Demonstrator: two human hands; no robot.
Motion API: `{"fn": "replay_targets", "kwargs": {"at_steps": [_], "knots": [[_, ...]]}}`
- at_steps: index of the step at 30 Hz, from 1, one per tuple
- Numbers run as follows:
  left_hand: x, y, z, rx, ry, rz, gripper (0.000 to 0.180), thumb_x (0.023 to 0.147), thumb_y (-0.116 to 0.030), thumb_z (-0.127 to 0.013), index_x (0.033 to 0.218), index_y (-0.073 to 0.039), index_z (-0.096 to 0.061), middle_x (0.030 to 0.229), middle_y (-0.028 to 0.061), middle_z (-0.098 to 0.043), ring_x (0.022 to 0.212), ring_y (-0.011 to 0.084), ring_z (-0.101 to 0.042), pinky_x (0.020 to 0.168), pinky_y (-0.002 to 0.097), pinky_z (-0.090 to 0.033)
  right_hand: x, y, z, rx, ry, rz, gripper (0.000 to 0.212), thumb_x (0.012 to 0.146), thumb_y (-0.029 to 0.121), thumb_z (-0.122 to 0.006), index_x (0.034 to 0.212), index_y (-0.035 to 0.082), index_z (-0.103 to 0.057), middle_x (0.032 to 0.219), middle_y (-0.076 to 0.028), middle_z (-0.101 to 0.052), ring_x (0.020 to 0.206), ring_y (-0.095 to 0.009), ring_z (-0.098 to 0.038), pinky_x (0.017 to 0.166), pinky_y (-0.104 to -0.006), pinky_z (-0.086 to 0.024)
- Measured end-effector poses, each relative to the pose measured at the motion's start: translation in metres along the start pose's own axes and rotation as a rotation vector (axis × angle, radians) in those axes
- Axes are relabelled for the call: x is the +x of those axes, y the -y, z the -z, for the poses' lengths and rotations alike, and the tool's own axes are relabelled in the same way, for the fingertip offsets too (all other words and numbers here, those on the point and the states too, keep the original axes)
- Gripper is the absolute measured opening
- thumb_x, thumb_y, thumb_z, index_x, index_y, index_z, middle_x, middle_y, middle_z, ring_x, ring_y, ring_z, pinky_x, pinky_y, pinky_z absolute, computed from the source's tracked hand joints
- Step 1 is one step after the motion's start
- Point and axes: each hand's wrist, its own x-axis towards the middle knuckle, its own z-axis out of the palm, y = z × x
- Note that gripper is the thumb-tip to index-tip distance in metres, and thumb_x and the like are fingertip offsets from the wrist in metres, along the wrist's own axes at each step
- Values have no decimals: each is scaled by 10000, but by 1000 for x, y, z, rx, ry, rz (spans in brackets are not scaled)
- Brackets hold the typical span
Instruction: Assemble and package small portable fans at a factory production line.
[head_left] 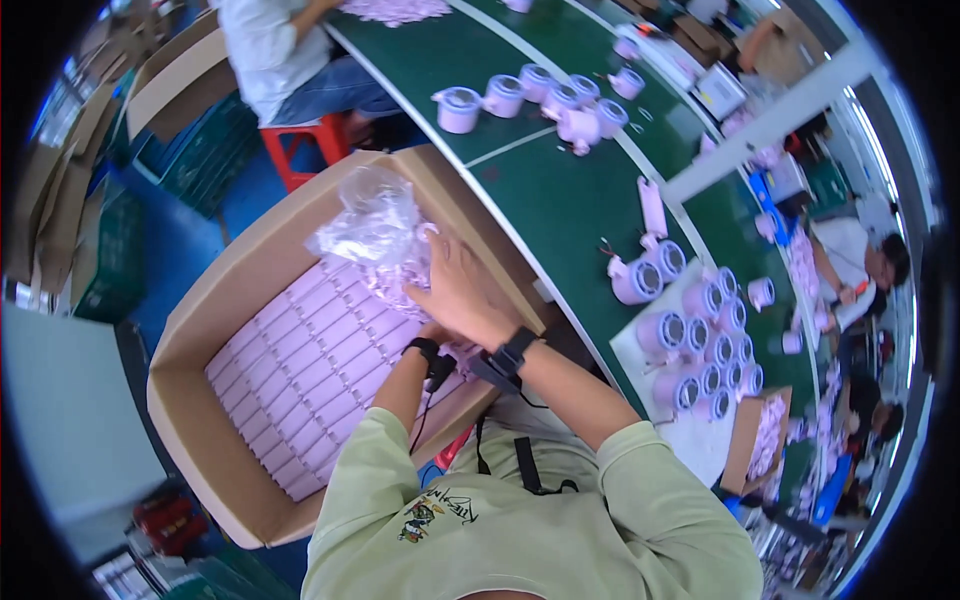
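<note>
A large open cardboard box (pixel 192 345) stands in front of me, lined with rows of long pale pink plastic pieces (pixel 300 360). At its far end a clear plastic bag (pixel 368 215) full of small pink parts (pixel 395 285) lies on top of the rows. My right hand (pixel 455 285), with a black watch at the wrist, grips the bag's right side between thumb and fingers. My left hand (pixel 437 332), with a black wristband, reaches in beneath the right one near the box's right wall. Its fingers are mostly hidden.
Along the right runs a green conveyor table (pixel 520 200) carrying pink cylindrical housings (pixel 640 280), several on a white board (pixel 640 370). A small carton of pink parts (pixel 755 440) stands nearby. Beyond the box, a person sits on a red stool (pixel 300 150). Green crates (pixel 195 150) stand left.
</note>
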Motion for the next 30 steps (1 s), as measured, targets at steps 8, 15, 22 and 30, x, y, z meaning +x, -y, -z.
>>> {"fn": "replay_targets", "kwargs": {"at_steps": [8,15,22,30], "knots": [[33,50,10,-353,280,-12,394,846,-231,-640,1184,-34,-593,1109,55,-631,940,144,-612,801,302,-493,-87,-43,86,303,228,30,348,849,257,-639,1095,15,-597,1050,-184,-608,981,-341,-589,858,-378,-468],[31,30,-4,-632,166,365,536,747,-213,-747,1196,4,-552,1053,103,-648,906,166,-643,771,291,-533,-149,-52,114,429,202,-173,263,858,161,-647,1080,26,-606,1088,-147,-619,1042,-301,-591,932,-359,-446],[7,30,1,-846,169,322,485,759,-142,-723,1184,16,-549,1040,117,-659,869,202,-666,799,333,-542,-149,-39,82,-36,78,-1,587,788,383,-688,1246,65,-505,1233,-164,-513,1193,-325,-445,995,-464,-298],[-40,14,-11,-887,-174,409,399,767,-249,-695,1087,-22,-621,963,106,-682,809,214,-667,711,331,-545,-148,-24,53,-358,29,53,686,830,539,-563,1289,34,-494,1241,-206,-477,1020,-350,-494,959,-528,-294]]}}
